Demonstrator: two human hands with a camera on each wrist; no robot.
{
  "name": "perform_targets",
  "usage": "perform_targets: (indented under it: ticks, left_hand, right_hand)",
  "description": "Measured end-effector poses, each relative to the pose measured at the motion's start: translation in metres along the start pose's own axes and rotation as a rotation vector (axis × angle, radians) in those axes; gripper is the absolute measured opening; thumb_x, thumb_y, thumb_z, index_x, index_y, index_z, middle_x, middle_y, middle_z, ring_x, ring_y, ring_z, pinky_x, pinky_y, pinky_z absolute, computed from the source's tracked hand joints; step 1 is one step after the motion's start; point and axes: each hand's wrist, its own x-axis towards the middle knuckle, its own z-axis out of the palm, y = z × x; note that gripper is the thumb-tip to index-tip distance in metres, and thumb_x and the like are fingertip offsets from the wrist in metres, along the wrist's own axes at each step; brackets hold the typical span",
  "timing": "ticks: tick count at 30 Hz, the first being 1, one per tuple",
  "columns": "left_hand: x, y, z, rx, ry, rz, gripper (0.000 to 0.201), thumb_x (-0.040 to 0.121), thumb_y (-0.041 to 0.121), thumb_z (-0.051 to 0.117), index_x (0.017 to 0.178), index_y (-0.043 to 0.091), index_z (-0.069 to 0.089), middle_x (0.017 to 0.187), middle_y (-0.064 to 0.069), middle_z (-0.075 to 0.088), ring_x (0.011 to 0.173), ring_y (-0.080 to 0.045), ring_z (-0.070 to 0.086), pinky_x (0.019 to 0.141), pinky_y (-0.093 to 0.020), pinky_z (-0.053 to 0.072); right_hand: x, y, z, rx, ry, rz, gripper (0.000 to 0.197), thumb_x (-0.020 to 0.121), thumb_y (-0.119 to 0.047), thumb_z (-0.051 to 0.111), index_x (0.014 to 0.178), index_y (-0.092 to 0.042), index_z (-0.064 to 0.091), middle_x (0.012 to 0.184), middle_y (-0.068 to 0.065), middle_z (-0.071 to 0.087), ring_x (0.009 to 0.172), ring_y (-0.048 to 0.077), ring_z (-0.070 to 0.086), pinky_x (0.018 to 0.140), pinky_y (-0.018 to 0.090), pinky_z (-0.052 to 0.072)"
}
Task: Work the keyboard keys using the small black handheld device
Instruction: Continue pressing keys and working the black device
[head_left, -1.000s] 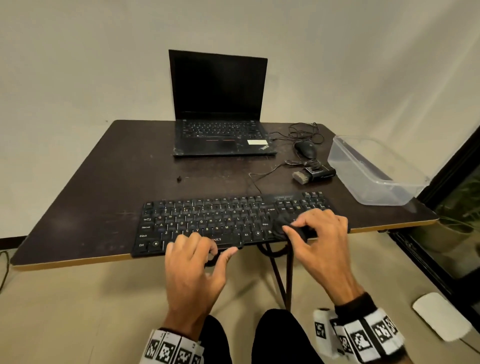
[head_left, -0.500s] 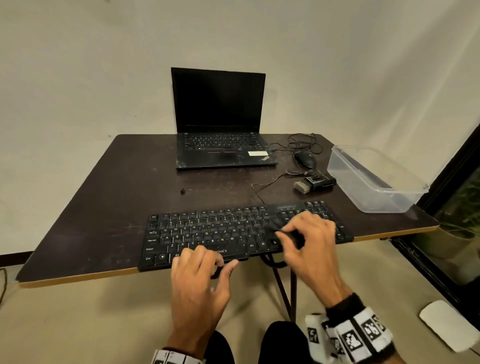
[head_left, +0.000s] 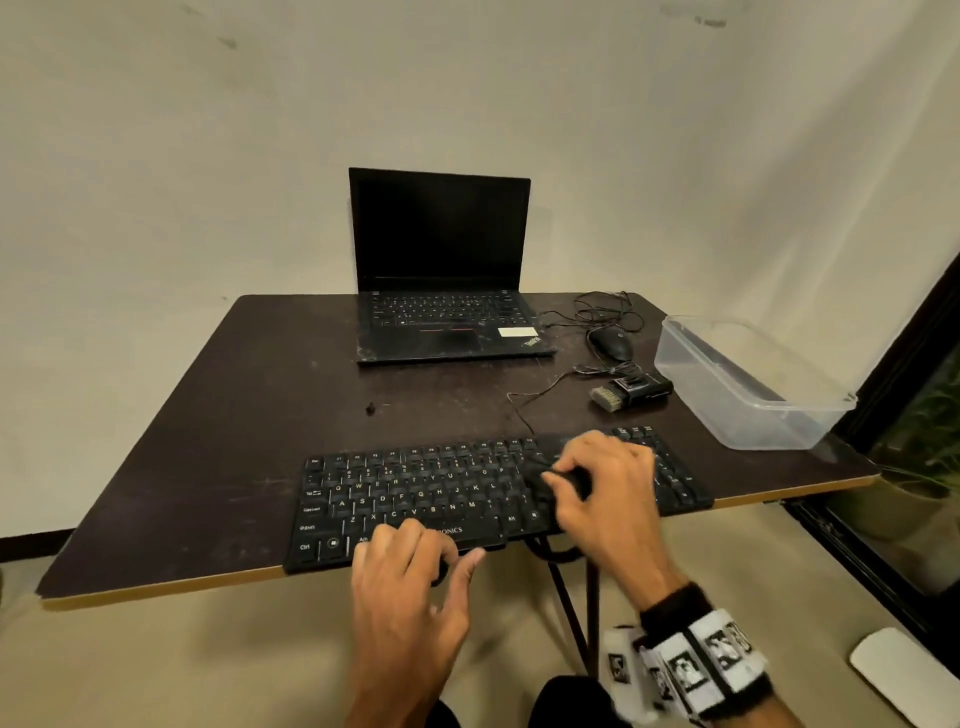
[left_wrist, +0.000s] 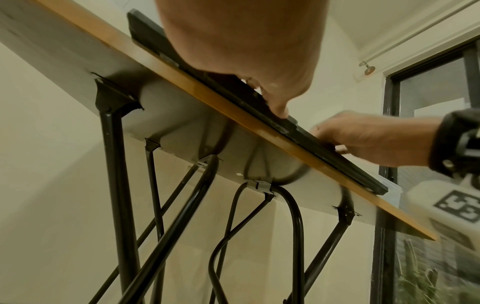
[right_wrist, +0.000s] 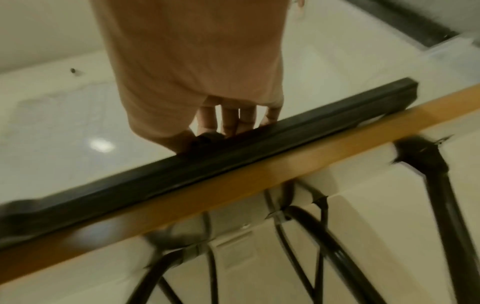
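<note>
right hand (head_left: 605, 491) shifted left (dark table (head_left: 249, 415), beige wall (head_left: 208, 156)).

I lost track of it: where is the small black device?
Head view: the small black device is in the right hand, over the keyboard's right part.

The keyboard (head_left: 415, 499) under both hands shows white letters on its keys, with "Ctrl", "Shift", "Caps Lock" and "Alt" left of the left hand (head_left: 410, 587). "ONICS" reads just beyond its knuckles. Far past the hands, the laptop (head_left: 447, 312) bears "ThinkPad".
</note>
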Motion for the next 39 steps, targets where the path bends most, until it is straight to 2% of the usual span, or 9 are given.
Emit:
perform_targets:
  ticks: [3,7,10,15,18,24,30,35,39]
  left_hand:
    - [-0.002,0.0,0.003,0.013,0.004,0.005,0.034,0.092,0.043,0.069,0.072,0.018,0.059,0.073,0.01,0.043,0.071,-0.014,0.036,0.068,-0.033,0.03]
    - [-0.001,0.001,0.006,0.028,0.035,0.01,0.034,0.092,0.041,0.07,0.071,0.016,0.06,0.072,0.007,0.047,0.07,-0.017,0.038,0.067,-0.035,0.03]
    - [-0.001,0.0,0.004,0.015,0.014,-0.003,0.034,0.092,0.043,0.07,0.072,0.017,0.06,0.073,0.009,0.046,0.071,-0.017,0.038,0.068,-0.035,0.031]
    - [-0.001,0.001,0.003,-0.009,-0.004,-0.019,0.035,0.093,0.045,0.067,0.073,0.018,0.059,0.075,0.012,0.046,0.073,-0.014,0.035,0.071,-0.03,0.029]
    - [-0.001,0.003,0.003,-0.002,0.001,-0.024,0.034,0.093,0.044,0.067,0.073,0.018,0.059,0.075,0.011,0.047,0.073,-0.015,0.036,0.07,-0.033,0.03]
    - [-0.001,0.004,-0.002,-0.019,-0.019,-0.028,0.03,0.094,0.04,0.068,0.075,0.018,0.059,0.076,0.013,0.043,0.072,-0.015,0.037,0.07,-0.034,0.03]
    - [0.0,0.005,0.002,-0.01,-0.014,-0.048,0.032,0.097,0.041,0.065,0.076,0.018,0.057,0.081,0.017,0.034,0.073,-0.016,0.035,0.07,-0.035,0.029]
    - [-0.001,0.003,0.0,-0.016,-0.016,-0.05,0.031,0.095,0.038,0.07,0.075,0.018,0.058,0.075,0.009,0.042,0.071,-0.02,0.039,0.068,-0.039,0.033]
    - [0.001,0.005,-0.001,-0.015,-0.021,-0.063,0.031,0.093,0.036,0.076,0.075,0.018,0.058,0.076,0.01,0.042,0.071,-0.019,0.039,0.07,-0.037,0.033]
  right_hand:
    - [0.002,0.012,-0.001,0.094,0.035,0.079,0.033,0.077,-0.021,0.091,0.075,-0.035,0.062,0.085,-0.021,0.064,0.081,0.007,0.066,0.086,0.054,0.054]
    - [-0.022,-0.038,0.027,0.279,-0.117,-0.086,0.018,0.085,-0.035,0.081,0.08,-0.031,0.065,0.094,-0.023,0.067,0.094,0.002,0.064,0.097,0.04,0.043]
    - [-0.018,-0.031,0.022,0.154,-0.11,-0.113,0.016,0.085,-0.039,0.079,0.081,-0.031,0.065,0.095,-0.024,0.067,0.094,-0.002,0.061,0.098,0.031,0.03]
    - [0.001,0.004,0.002,-0.021,0.025,0.155,0.028,0.081,-0.025,0.091,0.076,-0.032,0.065,0.085,-0.02,0.066,0.086,0.009,0.06,0.09,0.035,0.028]
    - [-0.002,-0.021,0.013,0.118,-0.05,0.071,0.023,0.081,-0.036,0.085,0.074,-0.036,0.064,0.086,-0.022,0.068,0.087,0.007,0.064,0.093,0.043,0.041]
    - [0.011,-0.01,-0.002,-0.062,-0.114,0.073,0.017,0.084,-0.04,0.089,0.08,-0.035,0.073,0.092,-0.02,0.075,0.095,0.01,0.062,0.091,0.036,0.027]
    - [0.027,-0.025,-0.001,0.079,-0.23,0.197,0.013,0.083,-0.034,0.092,0.079,-0.026,0.082,0.085,-0.014,0.078,0.085,0.01,0.071,0.084,0.034,0.055]
    - [0.016,-0.071,0.038,0.219,-0.298,0.072,0.013,0.085,-0.028,0.09,0.08,-0.023,0.079,0.088,-0.013,0.075,0.082,0.004,0.067,0.077,0.018,0.05]
    - [0.037,-0.033,0.005,-0.04,-0.263,0.195,0.01,0.088,-0.032,0.087,0.083,-0.026,0.082,0.082,-0.011,0.074,0.081,0.012,0.069,0.079,0.029,0.055]
